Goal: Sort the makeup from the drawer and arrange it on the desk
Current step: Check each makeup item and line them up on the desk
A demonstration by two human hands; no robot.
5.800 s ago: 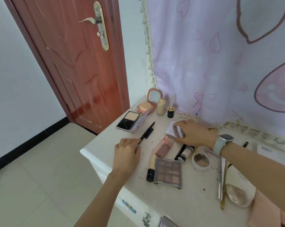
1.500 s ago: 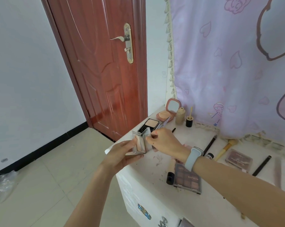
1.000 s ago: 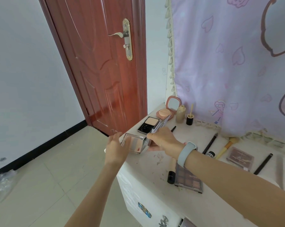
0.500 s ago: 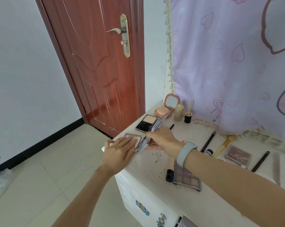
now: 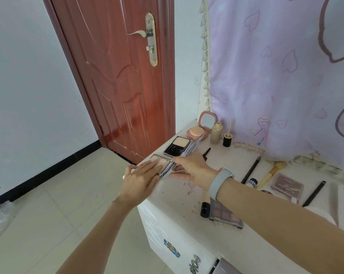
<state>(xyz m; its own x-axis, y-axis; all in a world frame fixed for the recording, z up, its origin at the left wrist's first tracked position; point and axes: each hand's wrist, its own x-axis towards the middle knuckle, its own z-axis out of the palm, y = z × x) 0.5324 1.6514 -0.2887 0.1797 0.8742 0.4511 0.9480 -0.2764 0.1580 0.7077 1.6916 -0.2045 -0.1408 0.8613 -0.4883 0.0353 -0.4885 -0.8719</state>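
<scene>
An opened pale compact palette (image 5: 163, 162) lies at the near left corner of the white desk (image 5: 232, 240). My left hand (image 5: 142, 179) rests flat on its base with straight fingers. My right hand (image 5: 192, 168) holds the raised mirrored lid between thumb and fingers. Behind it sit an open black powder compact (image 5: 178, 146), a pink round compact (image 5: 199, 128), a foundation bottle (image 5: 216, 133) and a small black pot with a gold wand (image 5: 227, 138).
An eyeshadow palette (image 5: 224, 214) and a black-capped tube (image 5: 205, 206) lie near the front edge. Pencils, a brush (image 5: 272, 172), a brown palette (image 5: 288, 184) and a paper sit to the right. A red door (image 5: 117, 76) stands left; a pink curtain (image 5: 285, 76) hangs behind.
The palette, held in the air a second ago, now lies on the desk corner; my left hand has flattened onto it and my right keeps the lid.
</scene>
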